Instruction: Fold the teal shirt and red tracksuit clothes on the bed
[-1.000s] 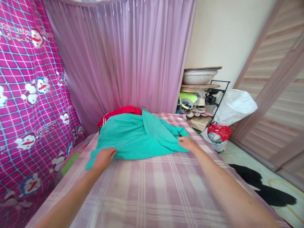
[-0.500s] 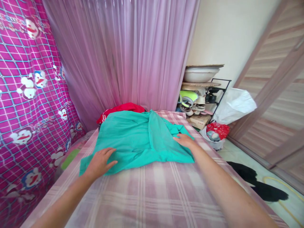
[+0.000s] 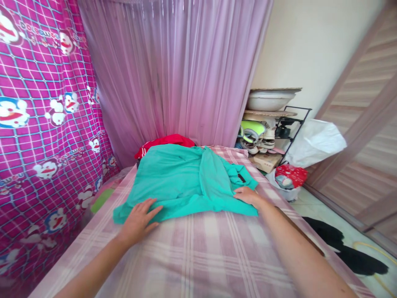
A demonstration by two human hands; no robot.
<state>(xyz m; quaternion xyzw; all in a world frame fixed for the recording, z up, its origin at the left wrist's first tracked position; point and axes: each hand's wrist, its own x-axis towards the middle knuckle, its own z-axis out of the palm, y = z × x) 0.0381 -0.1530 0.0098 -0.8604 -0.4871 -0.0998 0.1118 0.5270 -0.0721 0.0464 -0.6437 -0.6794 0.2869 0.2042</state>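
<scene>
A teal green garment (image 3: 180, 178) lies spread on the bed, with a folded-over layer running down its right half and a small dark patch near its right end. My left hand (image 3: 139, 219) rests at the garment's near left edge, fingers spread and flat on the cloth. On the right part of the garment lies my right hand (image 3: 249, 196), its fingers stretched out over the fabric. Part of a red garment (image 3: 169, 141) with white stripes shows behind the teal one.
The bed (image 3: 192, 256) has a pink and white checked sheet. A purple curtain (image 3: 180, 74) hangs behind it, and a pink patterned cloth (image 3: 52, 124) hangs at the left. To the right stand a shoe rack (image 3: 290, 140) and a white bag (image 3: 316, 142).
My right hand has slid a little nearer along the garment, uncovering the dark patch. The left hand has stayed by the near left edge. The view has shifted slightly left.
</scene>
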